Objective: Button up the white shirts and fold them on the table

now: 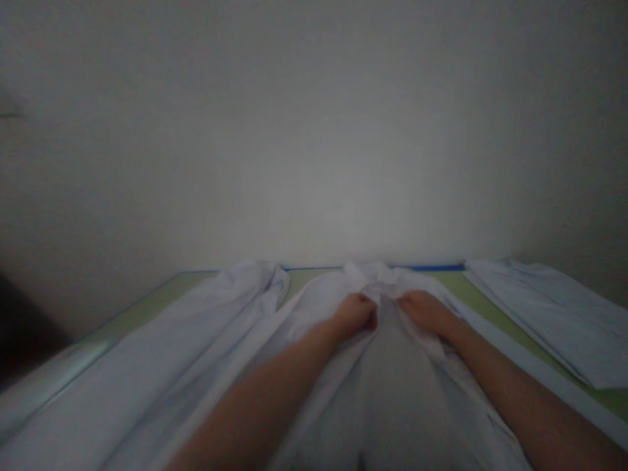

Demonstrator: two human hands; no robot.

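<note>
A white garment point(400, 379), probably a shirt, lies spread in front of me, its far part bunched near the wall. My left hand point(359, 314) is closed in a fist on its fabric, just left of the middle. Close by on the right, my right hand point(419, 309) grips another fold of the same garment. Between the two hands the cloth hangs in a shallow dip. The picture is dim and blurred, so collar, buttons and fingertips cannot be made out.
Another white cloth point(196, 340) stretches along the left side. On the right lies a flat, folded white cloth point(554, 314). Beneath them is a green table surface point(152, 304) with a blue edge, meeting a plain wall point(314, 144). A dark shape point(24, 327) stands at the far left.
</note>
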